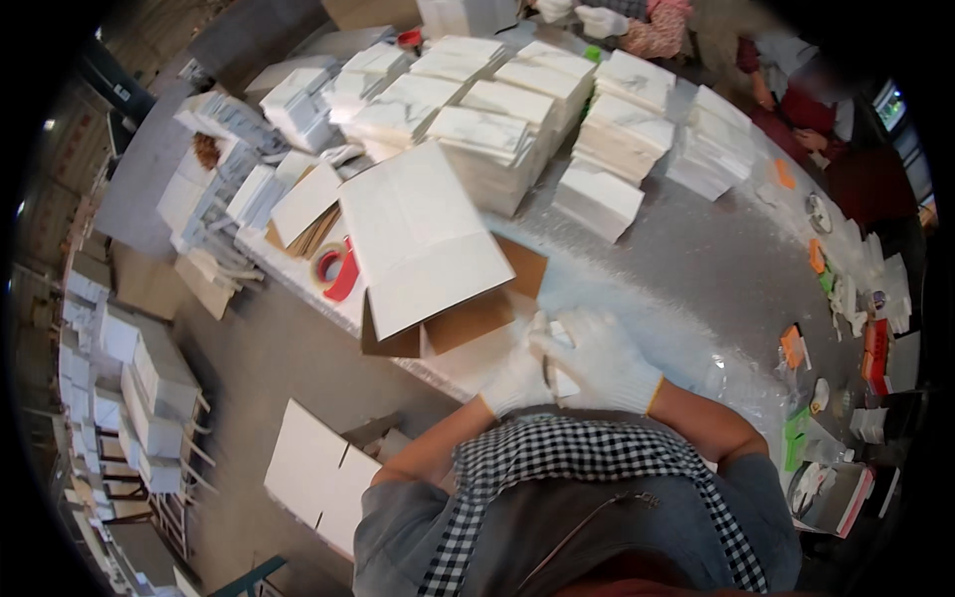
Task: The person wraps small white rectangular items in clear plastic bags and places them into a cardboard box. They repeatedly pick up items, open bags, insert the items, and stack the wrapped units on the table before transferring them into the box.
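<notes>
Both my hands wear white gloves and meet at the near edge of the grey table [696, 269]. My left hand [517, 376] and my right hand [597, 358] close together on a small thin white piece between them; what it is I cannot make out. Just left of them lies an open cardboard box [448, 318] with a brown inside, and a large white flap [418, 234] stands tilted over it.
Stacks of white marbled boxes [497, 129] fill the far table. A red tape roll [333, 267] lies left of the box. Small orange and green items [794, 343] sit at right. Another person [657, 25] works at the far side. Flat white cartons [318, 478] lie on the floor.
</notes>
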Demonstrator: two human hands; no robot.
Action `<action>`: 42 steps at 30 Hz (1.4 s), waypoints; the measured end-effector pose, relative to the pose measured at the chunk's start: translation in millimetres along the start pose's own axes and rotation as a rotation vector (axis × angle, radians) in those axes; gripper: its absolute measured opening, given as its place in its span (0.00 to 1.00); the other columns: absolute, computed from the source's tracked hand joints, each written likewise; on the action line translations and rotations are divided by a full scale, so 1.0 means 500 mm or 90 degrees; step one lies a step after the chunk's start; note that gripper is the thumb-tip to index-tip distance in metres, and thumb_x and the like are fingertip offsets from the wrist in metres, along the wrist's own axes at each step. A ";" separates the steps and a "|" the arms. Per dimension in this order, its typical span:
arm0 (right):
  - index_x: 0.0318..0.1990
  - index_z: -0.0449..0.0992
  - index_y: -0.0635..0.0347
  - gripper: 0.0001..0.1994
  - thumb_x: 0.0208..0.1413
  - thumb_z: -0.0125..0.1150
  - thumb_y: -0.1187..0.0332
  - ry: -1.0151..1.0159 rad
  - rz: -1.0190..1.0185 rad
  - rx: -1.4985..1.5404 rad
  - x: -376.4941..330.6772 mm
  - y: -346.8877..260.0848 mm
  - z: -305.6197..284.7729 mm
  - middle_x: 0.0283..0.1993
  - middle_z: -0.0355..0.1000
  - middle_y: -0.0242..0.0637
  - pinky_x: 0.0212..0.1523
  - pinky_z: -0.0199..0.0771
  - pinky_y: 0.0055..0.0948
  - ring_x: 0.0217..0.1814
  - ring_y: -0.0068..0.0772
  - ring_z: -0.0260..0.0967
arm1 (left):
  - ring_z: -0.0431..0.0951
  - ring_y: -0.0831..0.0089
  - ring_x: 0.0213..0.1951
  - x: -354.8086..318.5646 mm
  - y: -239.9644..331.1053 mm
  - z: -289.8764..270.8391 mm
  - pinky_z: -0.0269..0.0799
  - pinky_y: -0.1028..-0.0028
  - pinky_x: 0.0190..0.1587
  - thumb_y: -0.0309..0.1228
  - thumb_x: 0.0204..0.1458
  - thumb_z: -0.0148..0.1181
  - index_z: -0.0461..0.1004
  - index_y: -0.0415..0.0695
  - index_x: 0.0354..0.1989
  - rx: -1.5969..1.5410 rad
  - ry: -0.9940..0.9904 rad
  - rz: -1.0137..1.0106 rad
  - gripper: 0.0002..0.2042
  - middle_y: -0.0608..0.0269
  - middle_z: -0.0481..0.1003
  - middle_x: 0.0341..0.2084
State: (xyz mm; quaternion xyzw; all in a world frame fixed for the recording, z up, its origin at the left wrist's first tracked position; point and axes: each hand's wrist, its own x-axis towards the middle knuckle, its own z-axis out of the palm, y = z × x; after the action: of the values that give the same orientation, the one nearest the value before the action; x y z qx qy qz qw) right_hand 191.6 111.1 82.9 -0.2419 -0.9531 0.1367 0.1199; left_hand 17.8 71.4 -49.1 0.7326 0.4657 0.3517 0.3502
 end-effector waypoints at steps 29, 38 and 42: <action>0.70 0.54 0.61 0.51 0.41 0.78 0.52 0.004 0.156 0.457 -0.062 0.092 0.104 0.67 0.61 0.52 0.69 0.61 0.45 0.70 0.50 0.60 | 0.67 0.57 0.63 -0.005 -0.006 -0.046 0.65 0.61 0.64 0.38 0.30 0.79 0.56 0.39 0.66 -0.116 0.024 0.085 0.51 0.50 0.67 0.58; 0.70 0.59 0.65 0.43 0.53 0.67 0.49 -0.281 0.287 0.466 0.028 0.065 0.042 0.63 0.70 0.54 0.65 0.65 0.38 0.64 0.46 0.67 | 0.70 0.58 0.63 -0.135 0.052 -0.081 0.71 0.59 0.63 0.38 0.49 0.70 0.56 0.36 0.69 -0.963 0.112 -0.281 0.41 0.52 0.68 0.63; 0.66 0.67 0.64 0.40 0.51 0.66 0.45 -0.295 0.373 0.478 0.075 0.185 -0.038 0.55 0.76 0.53 0.59 0.72 0.40 0.56 0.47 0.74 | 0.71 0.57 0.63 -0.191 0.029 -0.076 0.70 0.57 0.64 0.39 0.52 0.67 0.56 0.36 0.69 -1.045 0.191 -0.311 0.39 0.50 0.67 0.63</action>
State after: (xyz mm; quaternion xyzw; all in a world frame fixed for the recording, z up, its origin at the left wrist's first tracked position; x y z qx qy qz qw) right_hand 204.7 212.0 77.4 -0.4016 -0.7326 0.5464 -0.0589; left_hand -38.3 -14.8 -35.9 0.0739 0.2503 0.5844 0.7683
